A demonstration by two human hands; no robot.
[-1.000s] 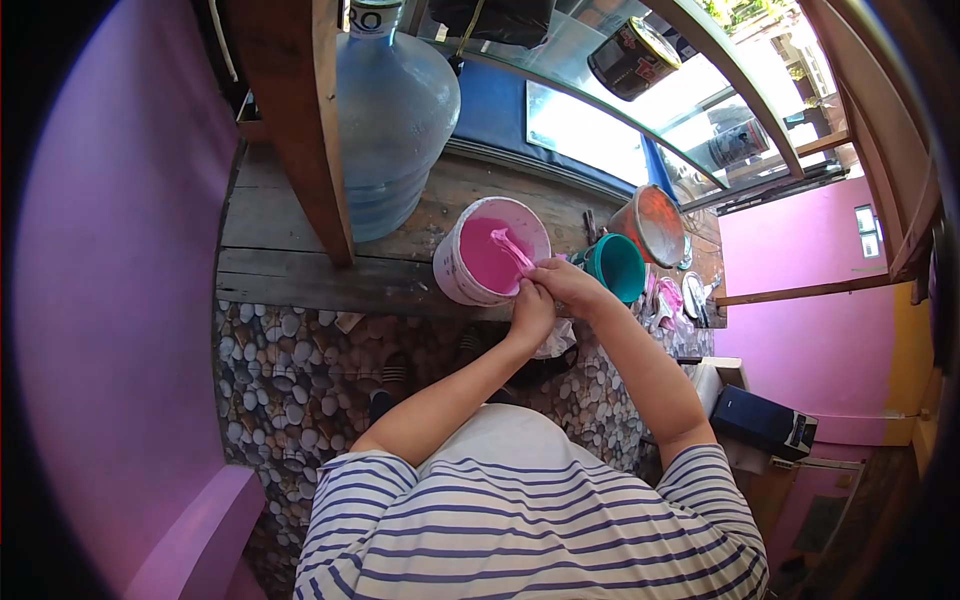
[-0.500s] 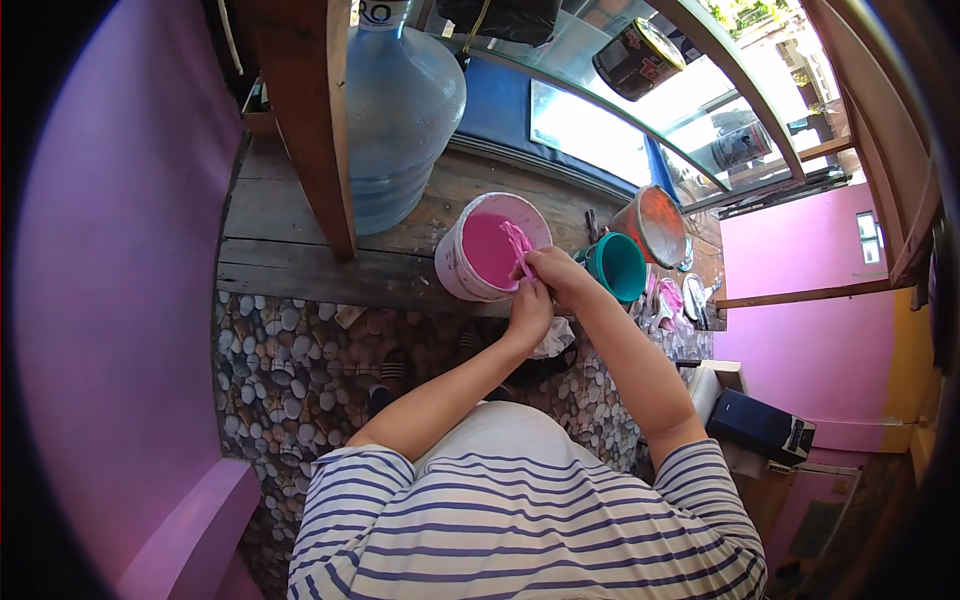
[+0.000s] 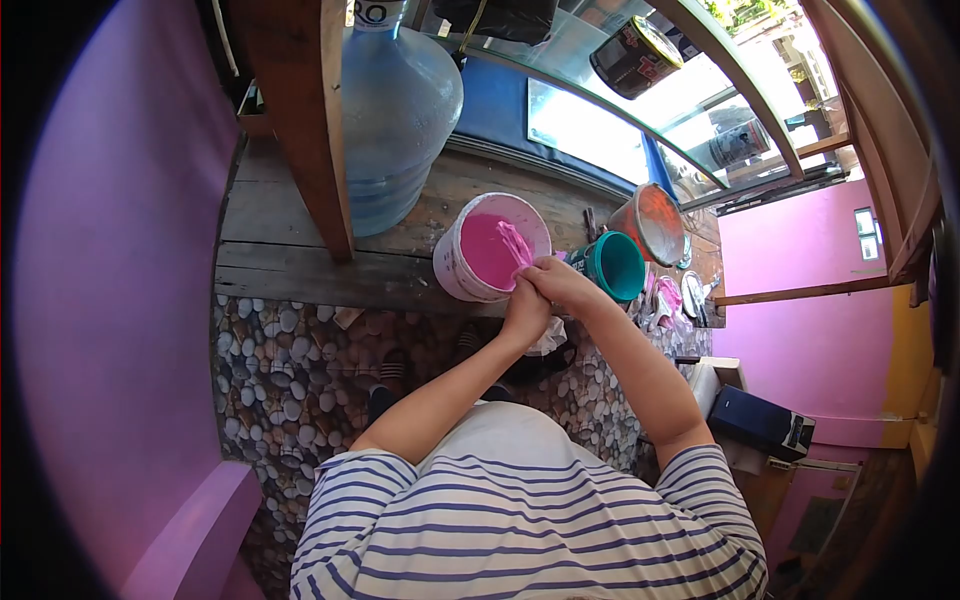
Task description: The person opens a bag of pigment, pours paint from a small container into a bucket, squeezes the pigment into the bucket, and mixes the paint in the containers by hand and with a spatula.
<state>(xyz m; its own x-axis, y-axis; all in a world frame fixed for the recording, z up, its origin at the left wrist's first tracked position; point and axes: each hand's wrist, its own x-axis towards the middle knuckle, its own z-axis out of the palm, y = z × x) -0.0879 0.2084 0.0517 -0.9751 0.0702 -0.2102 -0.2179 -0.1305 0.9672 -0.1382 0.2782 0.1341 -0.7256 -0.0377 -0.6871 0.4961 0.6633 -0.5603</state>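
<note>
My left hand (image 3: 526, 308) and my right hand (image 3: 560, 281) meet at the near right rim of a white bucket (image 3: 449, 262). Both are closed on a crumpled pink plastic bag (image 3: 513, 241), whose loose end hangs over the bucket's mouth. Wet folds make its exact shape hard to read. Bright pink paint (image 3: 484, 252) lies inside the bucket, and the outer wall carries smears. Close to my right hand stands a teal bucket (image 3: 617, 268), with its opening facing me. My fingertips are partly hidden behind one another.
A large water bottle (image 3: 400, 130) and wooden post (image 3: 305, 130) stand left on the plank bench (image 3: 270, 260). An orange-stained tub (image 3: 655, 225) and pink-smeared plastic (image 3: 667, 300) lie right. Paint cans (image 3: 636, 58) sit behind glass. Pebble-patterned flooring (image 3: 290, 380) lies below.
My hands have drawn closer together on the pink bag. Its hanging end looks wider and fuller, and a bit of pink now shows beyond my right hand.
</note>
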